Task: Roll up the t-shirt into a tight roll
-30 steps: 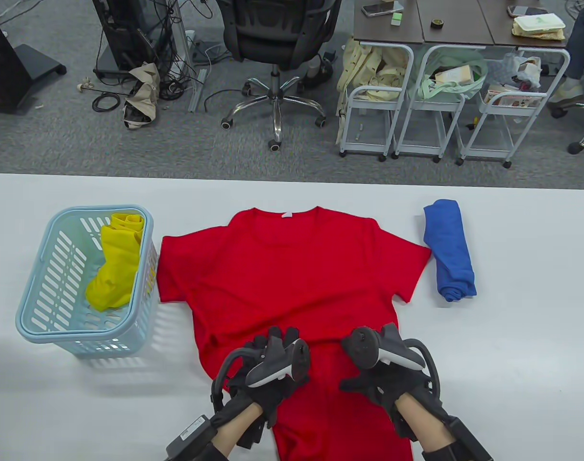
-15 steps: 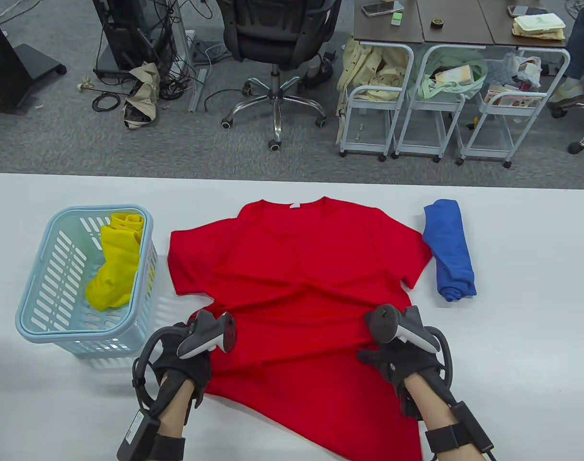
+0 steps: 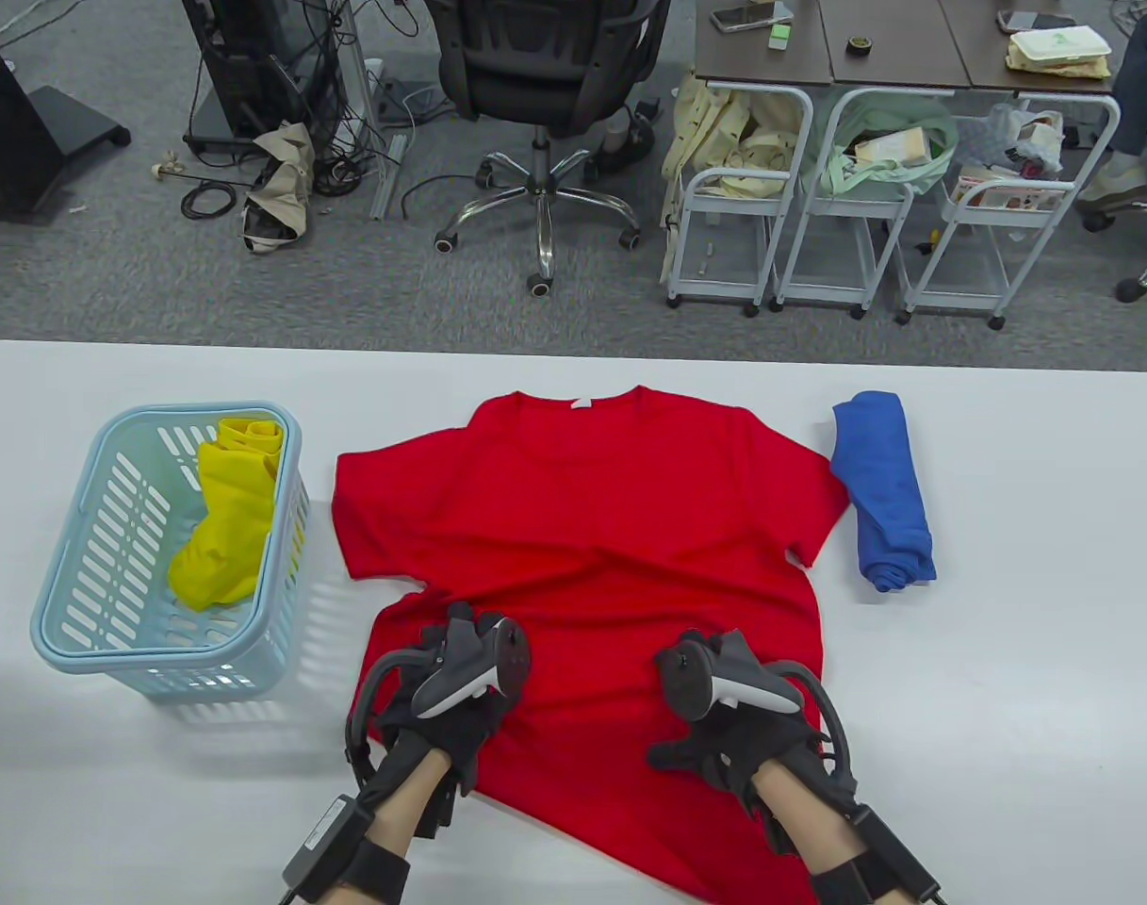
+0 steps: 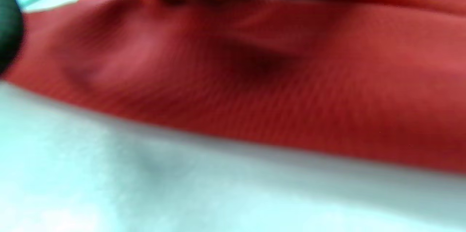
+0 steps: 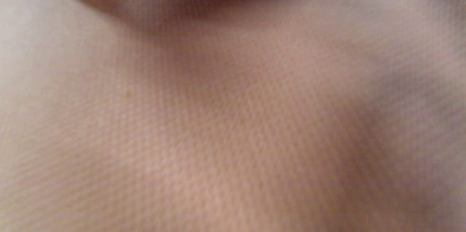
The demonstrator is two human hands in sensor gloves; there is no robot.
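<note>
A red t-shirt (image 3: 582,528) lies flat on the white bench (image 3: 1025,660), collar away from the person. The left hand (image 3: 446,726) and right hand (image 3: 733,745) rest on its lower part. A blue basket (image 3: 59,603) holding yellow cloth (image 3: 224,528) stands left; a blue roll (image 3: 882,490) lies right.

grey carpet floor (image 3: 111,273); black office chair (image 3: 545,85); white trolleys (image 3: 818,217) under brown desks (image 3: 903,47); cables (image 3: 328,141).

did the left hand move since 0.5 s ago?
Yes. The left hand moved right, away from the light blue plastic basket, further onto the red t-shirt.
</note>
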